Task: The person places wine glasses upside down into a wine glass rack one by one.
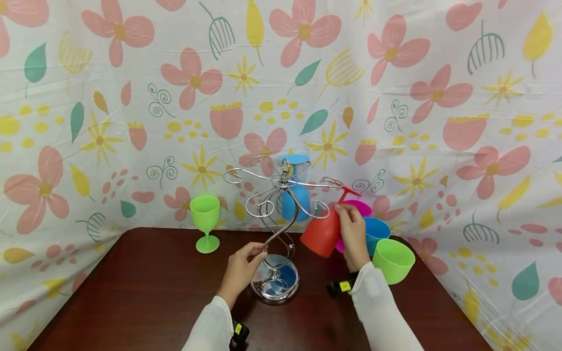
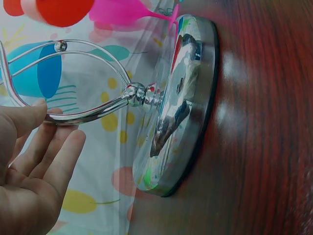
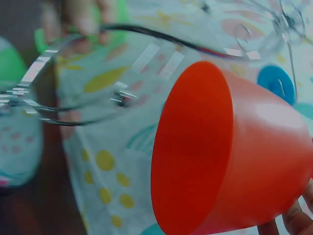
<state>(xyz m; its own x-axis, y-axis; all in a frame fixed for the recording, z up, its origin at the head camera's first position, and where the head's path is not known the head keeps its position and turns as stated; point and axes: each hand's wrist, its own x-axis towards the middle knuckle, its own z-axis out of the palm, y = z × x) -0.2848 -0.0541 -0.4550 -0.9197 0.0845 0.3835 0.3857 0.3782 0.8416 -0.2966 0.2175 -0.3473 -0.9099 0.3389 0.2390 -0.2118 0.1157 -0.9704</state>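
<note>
A silver wire goblet rack (image 1: pixel 274 296) with curled arms and a round mirrored base stands mid-table. My left hand (image 1: pixel 243 267) pinches its curved lower stem between thumb and fingers, and the left wrist view shows the hand (image 2: pixel 36 161) close up. To the right of the rack, my right hand (image 1: pixel 353 233) holds a red goblet (image 1: pixel 322 233) bowl-down and tilted, its foot up beside a right-hand arm. Its open mouth faces the rack stem in the right wrist view. A blue goblet (image 1: pixel 288 208) hangs upside down at the rack's back.
An upright green goblet (image 1: pixel 205 214) stands at the back left. At the right are a magenta goblet (image 1: pixel 361 206), partly hidden behind the right hand, a second blue goblet (image 1: pixel 376 229) and another green goblet (image 1: pixel 394 262). A flowered cloth (image 1: pixel 131 122) hangs behind the dark wooden table (image 1: pixel 153 292).
</note>
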